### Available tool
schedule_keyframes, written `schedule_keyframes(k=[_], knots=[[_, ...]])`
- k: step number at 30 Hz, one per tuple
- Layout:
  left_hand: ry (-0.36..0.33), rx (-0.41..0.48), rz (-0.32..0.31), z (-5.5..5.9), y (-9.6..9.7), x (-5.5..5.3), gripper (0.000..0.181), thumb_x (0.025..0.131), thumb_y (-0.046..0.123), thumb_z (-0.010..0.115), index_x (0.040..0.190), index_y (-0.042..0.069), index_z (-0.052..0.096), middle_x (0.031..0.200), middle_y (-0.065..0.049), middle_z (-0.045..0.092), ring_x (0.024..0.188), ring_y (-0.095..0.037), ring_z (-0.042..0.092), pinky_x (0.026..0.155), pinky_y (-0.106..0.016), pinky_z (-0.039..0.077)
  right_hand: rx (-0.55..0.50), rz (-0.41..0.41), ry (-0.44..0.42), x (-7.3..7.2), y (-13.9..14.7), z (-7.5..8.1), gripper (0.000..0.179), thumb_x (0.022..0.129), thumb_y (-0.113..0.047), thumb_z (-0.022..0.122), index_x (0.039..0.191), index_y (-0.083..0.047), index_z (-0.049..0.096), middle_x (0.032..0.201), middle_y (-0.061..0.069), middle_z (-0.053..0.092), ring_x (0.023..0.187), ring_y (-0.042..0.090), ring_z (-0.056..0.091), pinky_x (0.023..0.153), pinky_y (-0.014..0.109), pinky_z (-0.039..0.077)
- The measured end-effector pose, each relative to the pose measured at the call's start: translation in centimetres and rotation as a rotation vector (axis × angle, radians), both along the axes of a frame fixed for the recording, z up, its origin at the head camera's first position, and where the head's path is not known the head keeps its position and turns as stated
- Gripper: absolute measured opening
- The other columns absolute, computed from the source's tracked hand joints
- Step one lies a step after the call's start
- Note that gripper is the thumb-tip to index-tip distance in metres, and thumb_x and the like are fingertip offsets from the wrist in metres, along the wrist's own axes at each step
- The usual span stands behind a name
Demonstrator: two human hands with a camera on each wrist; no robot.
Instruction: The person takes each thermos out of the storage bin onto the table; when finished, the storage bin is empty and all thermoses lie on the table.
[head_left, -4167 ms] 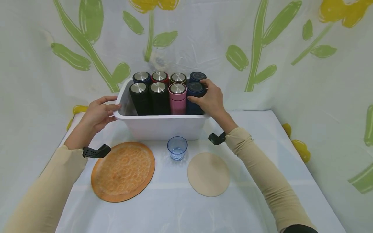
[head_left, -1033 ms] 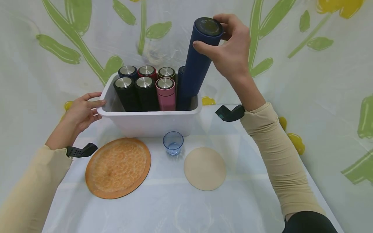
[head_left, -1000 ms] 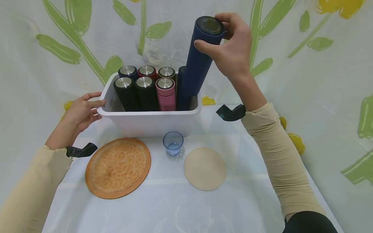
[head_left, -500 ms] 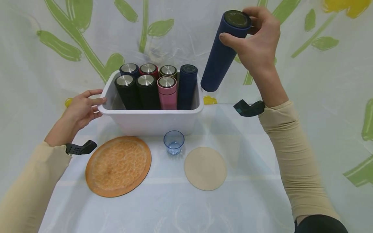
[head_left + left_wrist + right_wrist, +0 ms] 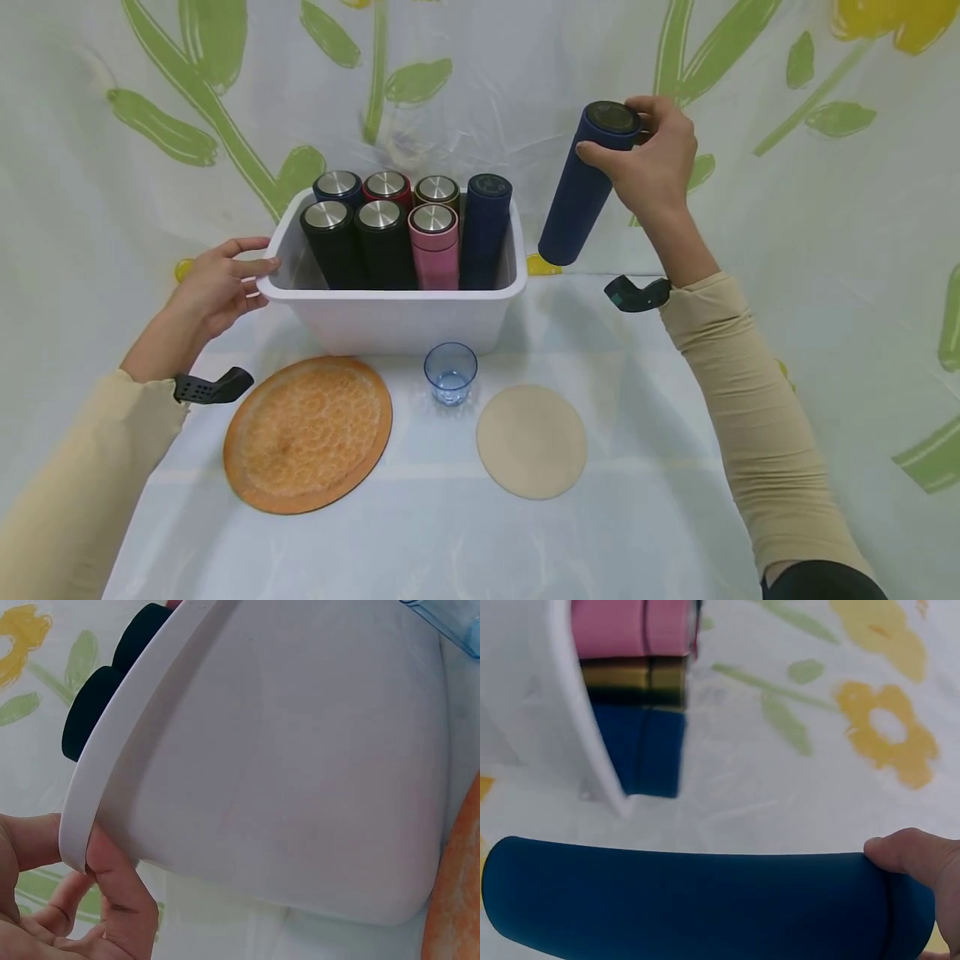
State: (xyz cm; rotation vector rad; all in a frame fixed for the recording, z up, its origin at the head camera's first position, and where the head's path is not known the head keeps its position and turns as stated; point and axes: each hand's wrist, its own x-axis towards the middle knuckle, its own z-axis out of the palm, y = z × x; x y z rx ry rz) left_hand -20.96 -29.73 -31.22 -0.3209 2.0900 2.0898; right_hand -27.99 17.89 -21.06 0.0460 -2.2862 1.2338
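My right hand (image 5: 660, 162) grips a dark blue thermos flask (image 5: 577, 196) near its black-topped lid. The flask hangs tilted in the air, right of the white plastic tub (image 5: 397, 321). In the right wrist view, the thumb presses the blue flask (image 5: 690, 904) by the lid seam. My left hand (image 5: 213, 292) pinches the tub's left rim; in the left wrist view, thumb and finger sit on either side of the rim (image 5: 79, 832). Inside the tub stand several flasks: black ones (image 5: 333, 250), a pink one (image 5: 435, 258), and another dark blue one (image 5: 485, 233) at the right end.
On the white table, a clear blue glass (image 5: 450, 375) stands just in front of the tub. A round bread-patterned mat (image 5: 307, 437) lies front left, a plain beige disc (image 5: 531, 442) front right. A flower-printed sheet (image 5: 517, 83) hangs behind.
My right hand lifted the front blue flask out of the tub, carried it right past the rim, then lowered it somewhat. The left hand stays on the tub's rim.
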Motion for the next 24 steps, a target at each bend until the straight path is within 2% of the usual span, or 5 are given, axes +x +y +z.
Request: schedule_keyframes(k=[11,20,24], knots=[[0.016,-0.043,0.010,-0.5,0.3,0.3,0.041,0.095,0.024,0.070,0.130,0.028,0.049,0.124,0.004,0.046,0.085,-0.012,0.062,0.075,-0.020,0.053,0.036,0.000,-0.065,-1.3,-0.4,-4.3,0.069,0.078,-0.031,0.085,0.137,-0.008,0.056,0.127,0.008,0.060,0.112,0.019,0.053,0.090,0.026,0.043],[0.022,-0.061,0.005,-0.4,0.2,0.3,0.041,0.094,0.026,0.070,0.130,0.030,0.049,0.124,0.005,0.046,0.087,-0.012,0.059,0.076,-0.019,0.052,0.053,0.024,-0.115,-2.2,-1.2,-7.8,0.070,0.079,-0.029,0.084,0.138,-0.006,0.054,0.127,0.011,0.060,0.114,0.024,0.054,0.093,0.034,0.045],[0.028,-0.057,0.008,-0.3,0.1,0.3,0.040,0.095,0.025,0.069,0.129,0.029,0.049,0.124,0.004,0.046,0.086,-0.012,0.059,0.074,-0.019,0.052,0.062,0.043,-0.109,-2.5,-1.6,-8.7,0.071,0.079,-0.027,0.084,0.138,-0.005,0.054,0.127,0.012,0.060,0.114,0.025,0.053,0.094,0.036,0.045]])
